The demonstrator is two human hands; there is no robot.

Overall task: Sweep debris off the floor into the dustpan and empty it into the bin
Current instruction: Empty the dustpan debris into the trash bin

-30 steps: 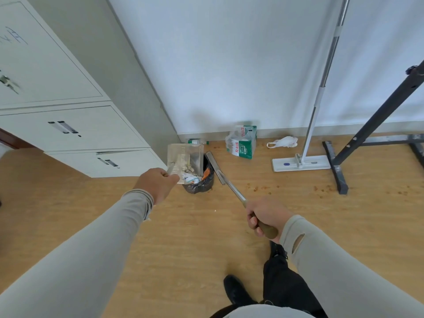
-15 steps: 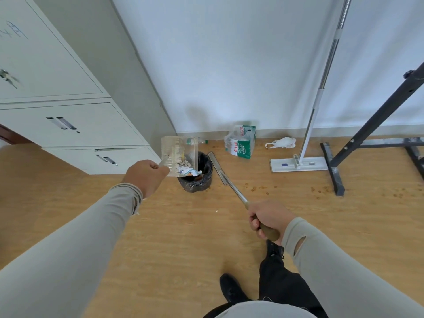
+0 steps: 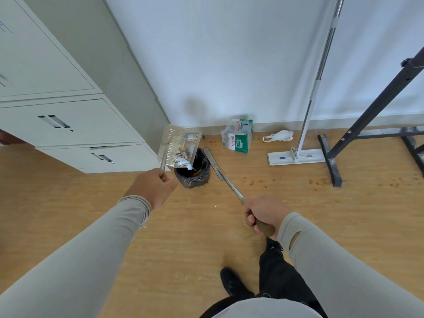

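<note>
Debris is sliding from the clear dustpan, which the left hand holds tipped over the small black-lined bin; a wrapper hangs at the pan's lower lip, right at the bin's rim. The left hand's fingers are curled tight round the dustpan's metal handle. The right hand grips the broom by its brown grip, fingers wrapped closed, with the broom head resting on the floor just beside the bin.

To finish this step well, the person would likely tilt the pan steeper while keeping its lip inside the rim, since the bin mouth is narrow and light scraps could fall outside. A small shake should free the stuck wrapper. The broom is best kept still and out of the way.

Compared with half a second ago, the dustpan is raised and angled more sharply toward the bin, and the wrapper has slipped lower. Brown crumbs remain scattered on the floor to the right, near the flat mop, so more sweeping looks needed.
</note>
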